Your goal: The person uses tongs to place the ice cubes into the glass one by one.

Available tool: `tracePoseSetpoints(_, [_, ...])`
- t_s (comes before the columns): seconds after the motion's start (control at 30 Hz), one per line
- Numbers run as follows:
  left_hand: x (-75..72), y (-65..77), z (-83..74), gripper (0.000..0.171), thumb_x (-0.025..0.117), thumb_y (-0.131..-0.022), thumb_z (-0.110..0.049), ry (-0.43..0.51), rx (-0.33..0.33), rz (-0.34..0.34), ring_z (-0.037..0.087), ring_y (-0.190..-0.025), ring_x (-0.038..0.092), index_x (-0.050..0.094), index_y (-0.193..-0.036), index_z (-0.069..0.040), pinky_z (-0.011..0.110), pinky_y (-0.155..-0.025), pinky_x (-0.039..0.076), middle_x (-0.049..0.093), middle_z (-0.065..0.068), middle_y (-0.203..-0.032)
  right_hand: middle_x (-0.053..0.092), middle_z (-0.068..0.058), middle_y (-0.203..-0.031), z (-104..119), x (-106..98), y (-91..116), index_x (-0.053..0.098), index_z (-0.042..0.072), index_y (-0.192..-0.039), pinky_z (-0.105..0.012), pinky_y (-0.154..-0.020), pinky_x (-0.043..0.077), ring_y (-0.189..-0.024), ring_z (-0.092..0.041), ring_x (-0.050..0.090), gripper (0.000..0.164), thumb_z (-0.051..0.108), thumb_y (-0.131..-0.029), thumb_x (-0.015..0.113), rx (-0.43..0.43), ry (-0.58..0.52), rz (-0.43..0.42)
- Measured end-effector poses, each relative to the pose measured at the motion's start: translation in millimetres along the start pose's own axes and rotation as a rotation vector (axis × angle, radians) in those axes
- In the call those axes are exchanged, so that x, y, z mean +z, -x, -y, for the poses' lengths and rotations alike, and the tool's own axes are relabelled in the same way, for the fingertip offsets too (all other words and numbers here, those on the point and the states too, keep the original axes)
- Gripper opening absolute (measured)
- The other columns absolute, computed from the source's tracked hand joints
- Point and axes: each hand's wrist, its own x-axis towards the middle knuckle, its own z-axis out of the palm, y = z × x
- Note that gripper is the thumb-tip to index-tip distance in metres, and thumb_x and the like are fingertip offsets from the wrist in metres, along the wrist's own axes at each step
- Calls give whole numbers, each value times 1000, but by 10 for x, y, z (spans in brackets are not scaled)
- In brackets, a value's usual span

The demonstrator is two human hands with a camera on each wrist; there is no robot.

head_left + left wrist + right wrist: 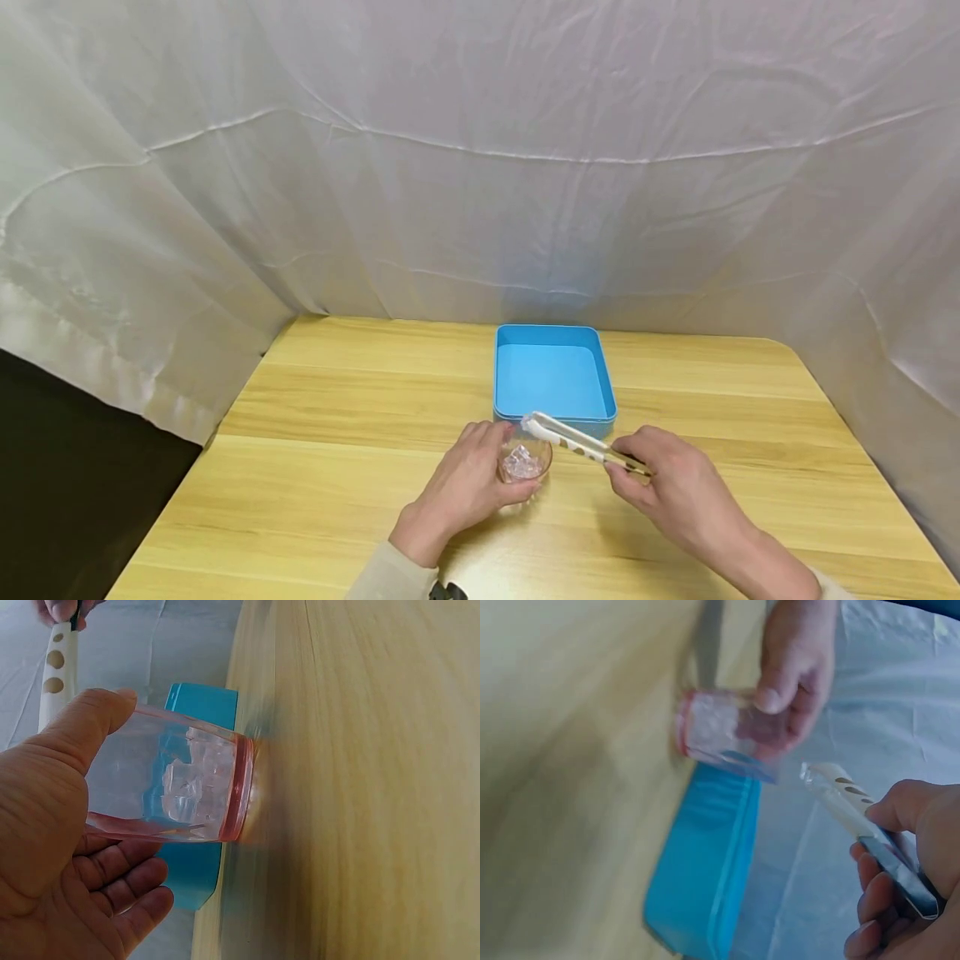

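My left hand (pixel 465 483) grips a clear, pink-tinted cup (pixel 120 780) between thumb and fingers near its rim. The cup stands upright on the wooden table, and clear ice-like pieces (pixel 196 776) lie in its lower part. In my right hand (pixel 682 492) is a pair of tongs (pixel 577 442), white with brown spots toward the tips and metallic toward the hand. A small clear piece (pixel 805 772) shows at the tongs' tips, which are close together, above and beside the cup's rim. The fingers of the right hand wrap the tongs' rear part.
An open blue square box (pixel 551 379) sits just behind the cup; its visible floor is bare. Under everything is a light wooden table (pixel 337 483). Pale grey cloth (pixel 480 208) hangs behind the table and along both sides.
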Motion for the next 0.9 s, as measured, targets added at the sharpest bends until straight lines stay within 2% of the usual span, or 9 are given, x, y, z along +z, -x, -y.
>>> tracePoseSetpoints(0.13, [-2,-4,-2,69,87,-83,-51,1,5,-6,15,-108,58,62,-132,-9,29,-88,54,68,1,-116,57,20,-81,-43,114,84,73,24,-89,-14,-57,42,-71,5,46,25,7,-77,87,-108,-26,-45])
tracePoseSetpoints(0.27, [-3,-1,-6,67,87,-83,-50,-6,7,-9,16,-109,59,62,-131,-10,30,-89,55,69,1,-117,59,18,-82,-93,212,150,73,22,-90,-11,-60,43,-74,5,48,20,9,-79,84,-166,-46,-73])
tracePoseSetpoints(0.43, [-5,2,-12,68,86,-84,-52,-6,-6,5,16,-113,59,61,-132,-11,33,-94,56,68,1,-121,60,17,-82,-123,301,211,73,21,-90,-10,-60,43,-74,4,48,6,19,-92,78,-183,-69,-86])
tracePoseSetpoints(0.57, [-8,-4,-13,70,86,-84,-53,-6,-11,8,16,-113,59,61,-133,-11,33,-95,55,68,1,-121,61,15,-82,-130,335,235,73,20,-90,-11,-60,42,-73,4,48,25,38,-105,64,-189,-80,-103])
tracePoseSetpoints(0.67, [-6,-4,-10,70,85,-84,-54,-10,-12,8,16,-113,59,61,-134,-12,32,-95,55,68,0,-121,62,14,-83,-132,346,242,73,19,-90,-11,-60,42,-73,3,48,37,45,-108,54,-193,-82,-113])
tracePoseSetpoints(0.9, [2,-4,-7,67,87,-84,-51,-7,-4,-2,17,-113,60,62,-131,-10,34,-95,56,69,2,-120,64,14,-83,-130,352,254,73,20,-90,-11,-61,42,-73,2,50,29,40,-107,60,-190,-88,-113])
